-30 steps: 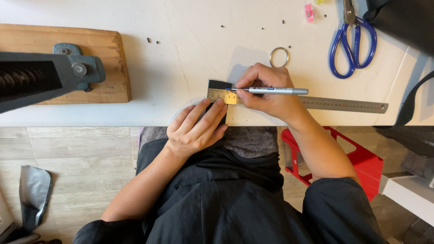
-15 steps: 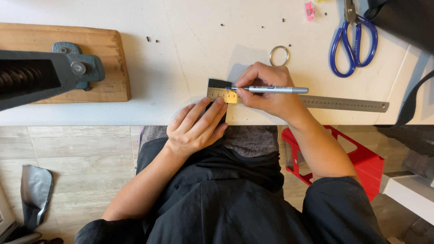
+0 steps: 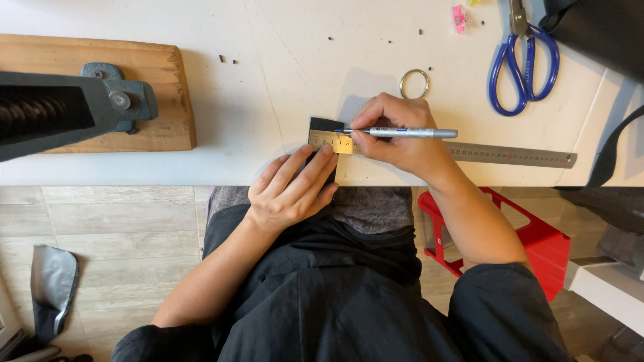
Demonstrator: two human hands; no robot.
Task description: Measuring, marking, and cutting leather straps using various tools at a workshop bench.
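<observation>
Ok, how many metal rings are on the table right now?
1: the metal ring lies on the white table just beyond the right hand; others may be hidden.
</observation>
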